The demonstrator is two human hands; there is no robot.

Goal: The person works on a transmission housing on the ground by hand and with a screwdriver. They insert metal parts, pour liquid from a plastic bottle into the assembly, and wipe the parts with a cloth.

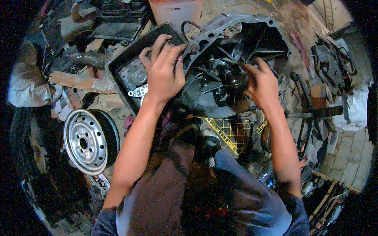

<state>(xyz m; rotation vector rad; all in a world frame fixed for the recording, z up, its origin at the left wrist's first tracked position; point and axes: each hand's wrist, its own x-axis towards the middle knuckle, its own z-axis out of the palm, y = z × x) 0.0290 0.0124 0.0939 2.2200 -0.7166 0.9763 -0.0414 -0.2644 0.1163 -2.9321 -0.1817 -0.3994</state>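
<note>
In front of me lies a large grey gearbox bell housing (pixel 204 98), its open side facing up. A shaft with a shiny black collar (pixel 235 82) stands up in its middle. My right hand (pixel 263 84) is at that collar, fingers bent round its right side; the fingertips are partly lost in the dark, so what they grip is unclear. My left hand (pixel 165 70) is raised above a black tray (pixel 118 84), fingers bent and apart, with nothing in them. In the tray are a grey round metal part (pixel 135 74) and a small silver bracket (pixel 138 91).
A silver steel wheel rim (pixel 84 137) stands to the left, near a cardboard strip (pixel 80 82). A yellow plastic grid (pixel 228 131) lies below the housing. A pale bucket (pixel 177 13) is at the back. Metal parts and a small cardboard box (pixel 319 96) clutter the right.
</note>
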